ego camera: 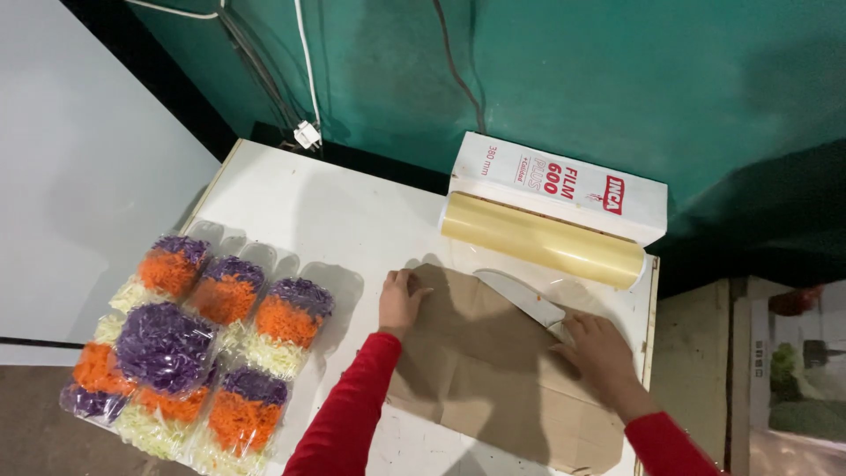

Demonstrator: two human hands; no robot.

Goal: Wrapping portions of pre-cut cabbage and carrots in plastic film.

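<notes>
Beside the cling film roll (542, 239), your right hand (599, 353) grips a knife (522, 298) and your left hand (401, 302) presses flat, holding nothing, on bare cardboard (485, 370). Left of that roll, several salad packs (203, 339) lie wrapped; no film is drawn out yet.

Teal wall (564, 79) (cables hanging) behind white table (308, 203) — dim light.

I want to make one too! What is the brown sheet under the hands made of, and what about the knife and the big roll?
The brown sheet looks like cardboard: matte, with fold creases. The knife blade seems to be metal, pale and smooth with a dull shine; the right hand hides its handle. The roll looks like thin plastic film, glossy and yellowish.
</notes>
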